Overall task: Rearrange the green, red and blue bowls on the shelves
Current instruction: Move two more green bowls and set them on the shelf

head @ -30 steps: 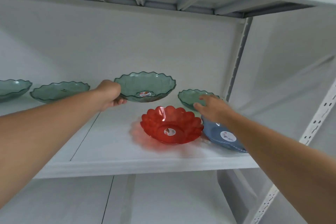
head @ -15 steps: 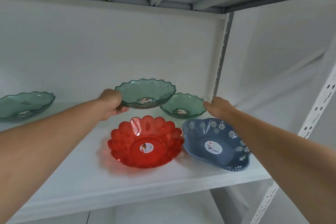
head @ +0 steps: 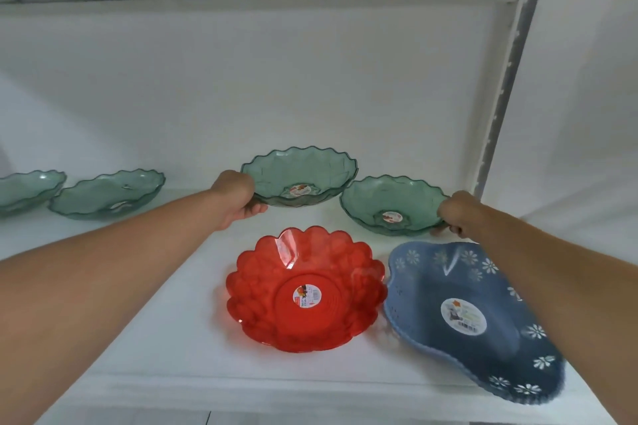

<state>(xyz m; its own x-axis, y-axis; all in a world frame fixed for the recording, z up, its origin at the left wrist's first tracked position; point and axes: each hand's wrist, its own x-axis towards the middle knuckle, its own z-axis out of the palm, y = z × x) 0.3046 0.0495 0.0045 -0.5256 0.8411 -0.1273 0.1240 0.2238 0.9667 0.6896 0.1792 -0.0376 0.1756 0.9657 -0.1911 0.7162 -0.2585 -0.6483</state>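
Currently both hands reach to the back of a white shelf (head: 165, 338), each closed on the rim of a bowl. The left hand (head: 234, 198) grips the left edge of a translucent green plastic bowl with a scalloped rim (head: 299, 179), thumb under the edge; whether this bowl is lifted or resting on the shelf cannot be told. The right hand (head: 457, 212) clasps the right edge of a second, similar green scalloped bowl (head: 390, 205), just beside the first on its right, near the shelf's upright post (head: 497, 93).

Nearer the front edge sit a translucent red plastic bowl shaped like a flower (head: 305, 290) and, touching its right side, a blue plastic bowl with a white flower pattern (head: 476, 317), partly hidden by the right forearm and reaching the shelf's front edge. Two more green scalloped bowls (head: 107, 195) stand in a row at the far left, well apart from the hands.

Judging by this layout, the rearranging appears mid-way: two green bowls are being handled, while the red and blue ones sit unheld. What final order is intended cannot be told.
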